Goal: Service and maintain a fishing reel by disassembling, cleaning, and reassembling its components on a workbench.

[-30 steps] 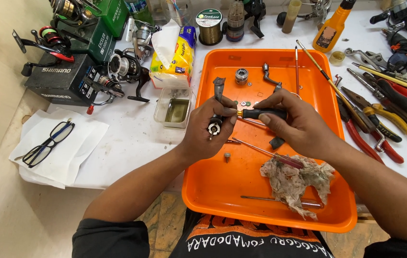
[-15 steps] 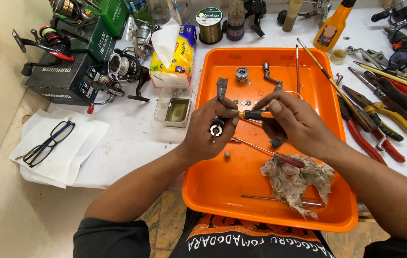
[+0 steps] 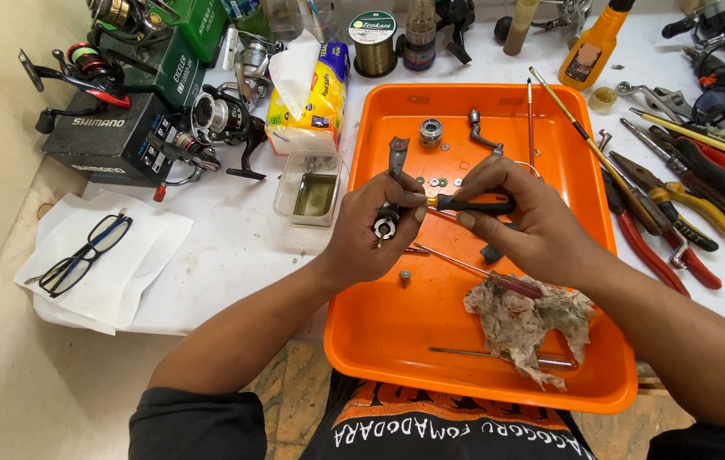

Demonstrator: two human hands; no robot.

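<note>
My left hand (image 3: 371,234) grips a dark fishing reel body (image 3: 390,217) over the orange tray (image 3: 397,341); the reel's stem sticks up past my fingers. My right hand (image 3: 524,221) holds a black-handled screwdriver (image 3: 473,204), its tip pointing left into the reel body. Both hands meet near the tray's middle. Small washers (image 3: 441,181), a metal spool part (image 3: 431,132) and a crank arm (image 3: 480,132) lie on the tray behind my hands. A small screw (image 3: 405,276) rests just below my left hand.
A dirty rag (image 3: 529,319) and thin rods lie at the tray's near right. Pliers and tools (image 3: 678,213) crowd the right side. A clear dish (image 3: 313,192), a tissue pack (image 3: 316,98), reels and boxes (image 3: 124,128) stand left. Glasses (image 3: 86,255) lie on paper.
Both hands have stayed over the tray's middle with reel body and screwdriver held together; only slight shifts of the fingers show.
</note>
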